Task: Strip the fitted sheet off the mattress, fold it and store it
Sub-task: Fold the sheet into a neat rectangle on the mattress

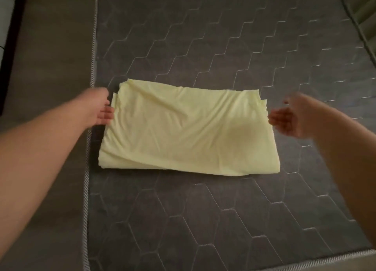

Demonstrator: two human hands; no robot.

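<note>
The pale yellow fitted sheet (187,130) lies folded into a wrinkled rectangle on the dark grey quilted mattress (223,220), close to its left edge. My left hand (99,108) is at the sheet's left side, fingers straight, fingertips touching the fabric edge. My right hand (293,116) hovers just off the sheet's right side, palm turned inward, fingers relaxed and slightly blurred, holding nothing.
The mattress's piped left edge (89,128) runs down the frame, with its brownish side panel (50,47) beyond. Its near edge (335,260) shows at bottom right. A strip of light floor (4,16) appears at far left.
</note>
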